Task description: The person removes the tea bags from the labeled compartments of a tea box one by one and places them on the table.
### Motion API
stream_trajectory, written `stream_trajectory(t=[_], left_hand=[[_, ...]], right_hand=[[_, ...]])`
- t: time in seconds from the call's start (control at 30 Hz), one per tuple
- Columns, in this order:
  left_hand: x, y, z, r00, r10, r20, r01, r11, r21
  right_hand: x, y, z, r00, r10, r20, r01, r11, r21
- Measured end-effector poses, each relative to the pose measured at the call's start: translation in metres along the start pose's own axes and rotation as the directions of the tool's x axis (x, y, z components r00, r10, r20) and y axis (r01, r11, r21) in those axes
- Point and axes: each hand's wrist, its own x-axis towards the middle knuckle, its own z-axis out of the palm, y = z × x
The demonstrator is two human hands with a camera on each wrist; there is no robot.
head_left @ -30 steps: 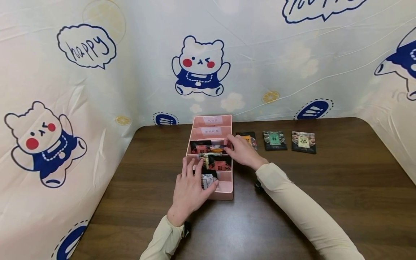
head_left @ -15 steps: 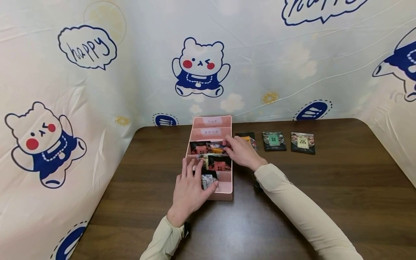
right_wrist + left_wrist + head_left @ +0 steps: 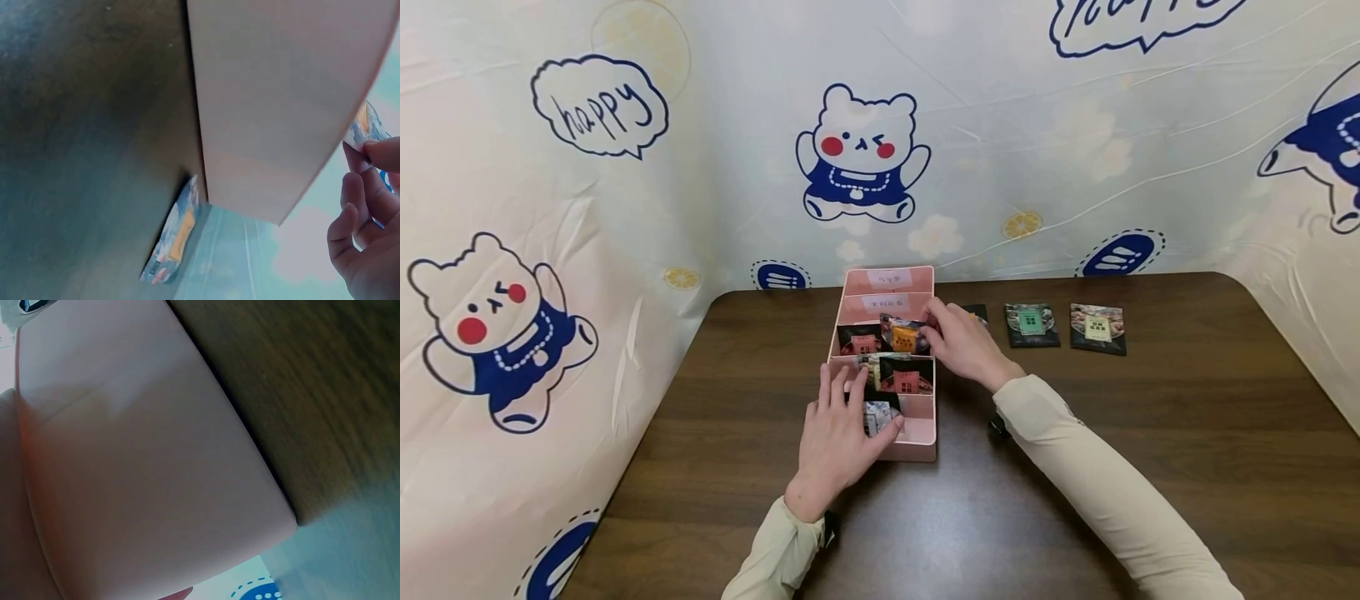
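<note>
A pink divided box (image 3: 917, 432) stands on the table, its compartments bearing paper labels with Chinese writing. My right hand (image 3: 968, 343) pinches a black tea sachet with an orange label (image 3: 904, 338) by its right edge, above the third compartment from the back. Thumb and forefinger grip that sachet (image 3: 361, 128) in the right wrist view. Beside it sits a red-labelled sachet (image 3: 860, 342). My left hand (image 3: 842, 437) rests over the box's front left edge, fingers spread, thumb by a silver-labelled sachet (image 3: 880, 417). The compartment behind that holds another red-labelled sachet (image 3: 907, 377).
Right of the box lie a partly hidden sachet (image 3: 979, 313), a green-labelled sachet (image 3: 1032, 323) and a pale-yellow-labelled sachet (image 3: 1098, 328) on the brown wooden table (image 3: 1150, 417). A printed curtain (image 3: 970, 150) hangs behind the table.
My right hand has lifted the orange-labelled sachet out of its low position and shifted slightly right, so its face now shows. My left hand has stayed in place.
</note>
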Motion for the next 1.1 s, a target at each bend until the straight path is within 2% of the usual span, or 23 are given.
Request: stream_trajectory(t=[0.17, 0.37, 0.6, 1.1], left_hand=[[0.000, 0.000, 0.000, 1.000, -0.005, 0.003, 0.005, 1.000, -0.008], [0.000, -0.001, 0.000, 1.000, -0.010, 0.010, 0.010, 1.000, -0.015], [-0.001, -0.001, -0.001, 1.000, -0.003, 0.007, 0.003, 1.000, -0.017], [-0.001, -0.001, 0.000, 1.000, -0.003, 0.005, 0.003, 1.000, -0.026]], right_hand=[[0.001, -0.003, -0.011, 0.999, 0.016, -0.036, -0.014, 0.999, 0.049], [0.002, -0.006, -0.023, 0.994, 0.010, -0.105, 0.006, 0.989, 0.151], [0.002, -0.007, -0.035, 0.992, 0.017, -0.125, 0.012, 0.973, 0.231], [-0.014, 0.008, -0.064, 0.987, 0.067, -0.149, -0.031, 0.972, 0.232]])
